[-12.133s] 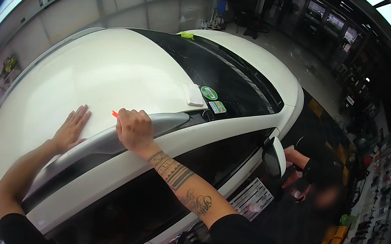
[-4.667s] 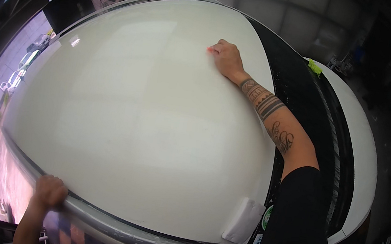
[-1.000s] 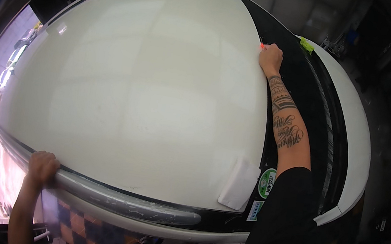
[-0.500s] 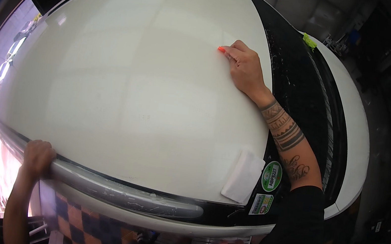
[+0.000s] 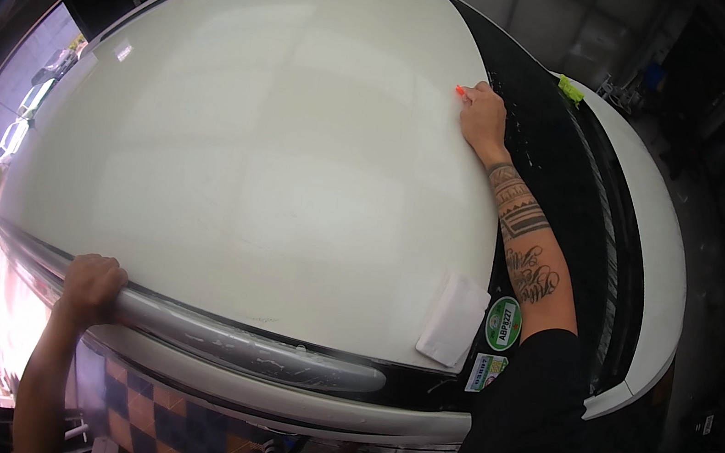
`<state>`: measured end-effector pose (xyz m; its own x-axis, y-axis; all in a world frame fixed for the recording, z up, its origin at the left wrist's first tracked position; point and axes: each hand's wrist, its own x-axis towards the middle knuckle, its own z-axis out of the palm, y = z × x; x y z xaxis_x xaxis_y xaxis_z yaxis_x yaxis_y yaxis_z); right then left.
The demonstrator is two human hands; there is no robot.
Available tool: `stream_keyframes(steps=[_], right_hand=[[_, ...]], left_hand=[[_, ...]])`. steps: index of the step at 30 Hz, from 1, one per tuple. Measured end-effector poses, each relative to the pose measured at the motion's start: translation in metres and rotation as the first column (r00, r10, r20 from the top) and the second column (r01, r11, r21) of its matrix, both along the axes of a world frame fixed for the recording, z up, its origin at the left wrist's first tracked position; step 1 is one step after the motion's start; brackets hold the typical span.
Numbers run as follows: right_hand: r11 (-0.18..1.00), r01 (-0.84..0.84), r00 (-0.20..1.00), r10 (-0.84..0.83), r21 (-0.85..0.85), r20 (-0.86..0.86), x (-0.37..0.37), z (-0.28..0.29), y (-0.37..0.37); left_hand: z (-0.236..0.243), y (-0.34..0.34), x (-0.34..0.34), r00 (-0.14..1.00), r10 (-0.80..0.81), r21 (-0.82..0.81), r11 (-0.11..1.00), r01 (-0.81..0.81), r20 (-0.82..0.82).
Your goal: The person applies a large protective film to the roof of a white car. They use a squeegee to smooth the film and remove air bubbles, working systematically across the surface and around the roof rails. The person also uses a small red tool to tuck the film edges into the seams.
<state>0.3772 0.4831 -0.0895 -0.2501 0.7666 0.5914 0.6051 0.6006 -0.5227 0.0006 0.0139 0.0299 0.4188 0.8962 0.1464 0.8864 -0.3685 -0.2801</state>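
Note:
A white car roof [image 5: 278, 168] fills the middle of the view. My right hand [image 5: 483, 123] reaches to its far right edge beside the windshield, fingers pinched on a small bright orange piece [image 5: 459, 91] close against the paint. The piece is mostly covered, so its kind is unclear. At the near left, my left hand [image 5: 95, 283] is closed around the silver roof rail [image 5: 243, 349]. A folded white cloth [image 5: 453, 321] lies on the roof's near right corner, below my right forearm.
The dark windshield [image 5: 560, 208] curves along the right, with a round green sticker [image 5: 503, 322] at its near corner. Beyond it are the white hood [image 5: 654, 258] and a yellow-green cloth [image 5: 571, 91]. Checkered floor tiles [image 5: 160, 416] show below; parked cars stand outside at left.
My right hand has moved right with the orange piece, toward the windshield edge. My left hand appears slightly farther right on the rail, and the whole view has shifted a little.

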Motion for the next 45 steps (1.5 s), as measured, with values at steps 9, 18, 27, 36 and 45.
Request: stream_keyframes(steps=[9,18,27,36,45], right_hand=[[0.966,0.258,0.965,-0.258,-0.012,0.039,0.057,-0.017,0.061],[0.966,0.241,0.965,-0.228,-0.094,0.131,0.066,-0.004,0.04],[0.965,0.147,0.987,-0.128,-0.215,0.098,0.059,0.011,0.019],[0.962,-0.263,0.96,0.252,0.077,0.123,0.033,0.016,-0.057],[0.83,-0.532,0.847,0.519,0.166,0.118,0.018,0.03,-0.161]], left_hand=[[0.001,0.013,0.007,0.999,-0.041,0.042,0.998,0.04,0.015],[-0.005,0.008,0.002,0.999,-0.039,0.033,0.999,0.039,0.006],[-0.004,0.011,0.006,0.999,-0.034,0.045,0.998,0.034,0.0],[-0.001,0.004,0.004,1.0,0.01,0.039,0.999,-0.011,0.023],[-0.001,-0.007,0.003,0.999,0.051,0.04,0.998,-0.051,-0.003]])
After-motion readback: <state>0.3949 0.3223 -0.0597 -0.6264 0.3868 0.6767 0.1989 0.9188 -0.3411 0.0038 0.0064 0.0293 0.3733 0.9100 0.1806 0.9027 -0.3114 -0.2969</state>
